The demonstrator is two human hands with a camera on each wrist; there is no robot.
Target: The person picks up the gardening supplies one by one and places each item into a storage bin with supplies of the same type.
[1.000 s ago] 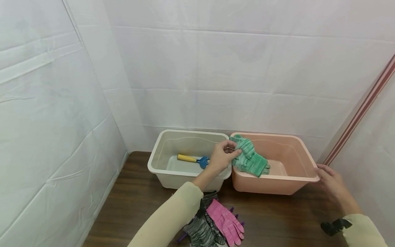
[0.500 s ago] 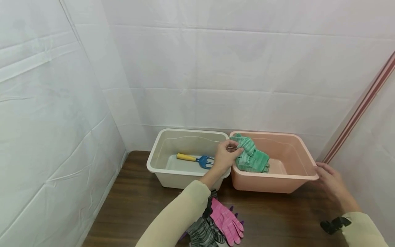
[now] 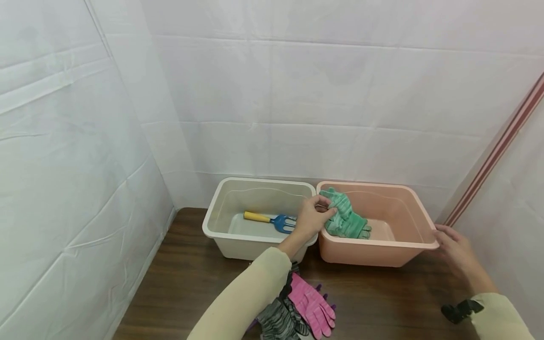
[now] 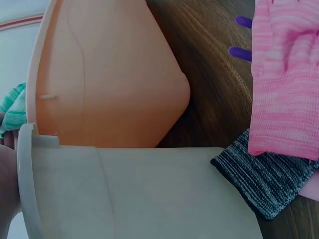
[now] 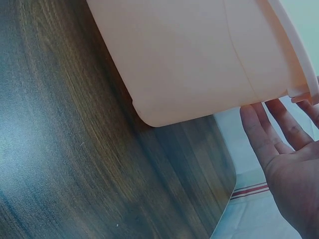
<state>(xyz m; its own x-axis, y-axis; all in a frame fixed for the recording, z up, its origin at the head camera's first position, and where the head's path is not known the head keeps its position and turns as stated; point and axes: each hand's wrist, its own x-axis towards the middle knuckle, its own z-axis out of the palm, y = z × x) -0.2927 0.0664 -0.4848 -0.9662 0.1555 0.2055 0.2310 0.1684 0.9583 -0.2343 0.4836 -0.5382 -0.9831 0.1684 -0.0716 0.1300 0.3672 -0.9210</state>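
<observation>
My left hand (image 3: pixel 312 218) pinches a pair of mottled green knit gloves (image 3: pixel 346 218) above the left end of the peach bin (image 3: pixel 382 255). Some of the gloves' fingers point down inside the bin, behind its front rim. In the left wrist view, only a bit of the green gloves (image 4: pixel 15 109) shows past the rims, and much of the left hand (image 4: pixel 7 184) is out of frame. At the bin's right end is my right hand (image 3: pixel 456 252). In the right wrist view, its nearly straight fingers (image 5: pixel 259 132) touch the outer wall under the rim; the thumb is hidden.
A grey-white bin (image 3: pixel 216 226) adjoins the peach one, holding a blue hand fork (image 3: pixel 280 223) with a yellow handle. In front, a pink glove (image 3: pixel 312 307) overlaps grey-black knit gloves (image 3: pixel 278 321), with purple fingertips poking out. White sheeting (image 3: pixel 272 94) hangs behind.
My left hand has shifted slightly right, and the green gloves' fingers have gone from over the peach bin's front rim to inside it. My right hand has stayed at the bin's end.
</observation>
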